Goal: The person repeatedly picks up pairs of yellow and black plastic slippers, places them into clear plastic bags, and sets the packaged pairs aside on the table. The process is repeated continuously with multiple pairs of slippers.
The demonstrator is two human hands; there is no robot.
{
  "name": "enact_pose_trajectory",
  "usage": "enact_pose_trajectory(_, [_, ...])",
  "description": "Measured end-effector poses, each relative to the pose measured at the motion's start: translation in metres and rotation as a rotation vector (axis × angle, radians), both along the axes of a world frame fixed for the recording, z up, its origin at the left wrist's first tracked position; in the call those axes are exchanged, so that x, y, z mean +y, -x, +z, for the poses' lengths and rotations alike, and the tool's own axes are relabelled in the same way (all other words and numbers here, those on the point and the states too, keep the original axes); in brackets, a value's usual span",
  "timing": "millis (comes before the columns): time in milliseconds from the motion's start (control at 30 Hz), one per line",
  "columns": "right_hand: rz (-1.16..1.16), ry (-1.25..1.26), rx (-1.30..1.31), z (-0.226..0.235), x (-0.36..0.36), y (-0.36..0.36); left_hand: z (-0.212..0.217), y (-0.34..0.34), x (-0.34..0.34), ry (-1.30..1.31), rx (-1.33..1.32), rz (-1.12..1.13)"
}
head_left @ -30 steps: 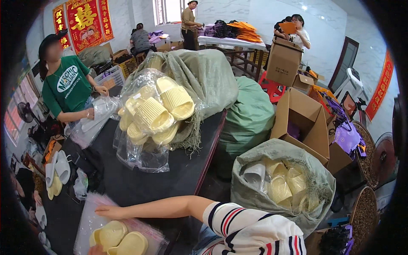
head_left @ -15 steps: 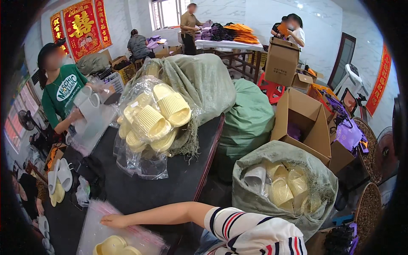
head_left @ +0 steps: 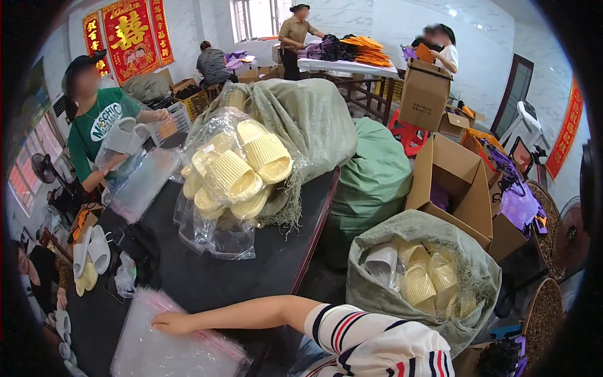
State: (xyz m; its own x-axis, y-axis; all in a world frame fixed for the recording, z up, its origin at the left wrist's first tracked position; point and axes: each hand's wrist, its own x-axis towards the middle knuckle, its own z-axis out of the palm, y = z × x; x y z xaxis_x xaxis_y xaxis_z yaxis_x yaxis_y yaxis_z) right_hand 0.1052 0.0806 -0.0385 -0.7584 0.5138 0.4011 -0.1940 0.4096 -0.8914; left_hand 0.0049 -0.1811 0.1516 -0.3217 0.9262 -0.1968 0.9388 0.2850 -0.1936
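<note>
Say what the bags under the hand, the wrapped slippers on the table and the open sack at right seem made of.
Bags: probably thin plastic film, see-through with slight sheen.
Wrapped slippers: likely moulded foam or soft rubber, thick with ribbed straps; shiny wrap leaves their finish uncertain.
Open sack: perhaps woven plastic, dull grey-green; loose strands at its edge suggest weave.

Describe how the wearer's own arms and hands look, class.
Only the right arm shows: short white sleeve with dark and red stripes, bare forearm. The right hand wears no visible glove or watch. The left hand is out of view.
</note>
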Motion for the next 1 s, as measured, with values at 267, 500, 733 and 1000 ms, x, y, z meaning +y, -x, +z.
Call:
enact_pose_trajectory(267, [0.009,-0.031,0.021,-0.002,-0.002,0.000,-0.020,0.017,-0.017,-0.143,-0.001,0.020])
enact_pose_trajectory(500, [0.054,-0.032,-0.028,-0.001,0.000,0.001,-0.034,0.033,-0.034,-0.253,0.009,0.058])
enact_pose_trajectory(733, [0.029,-0.026,-0.004,0.000,-0.005,-0.003,-0.052,0.052,-0.046,-0.342,0.014,0.097])
enact_pose_trajectory(1000, [0.048,-0.047,-0.035,0.002,-0.005,-0.006,-0.067,0.073,-0.055,-0.422,0.027,0.126])
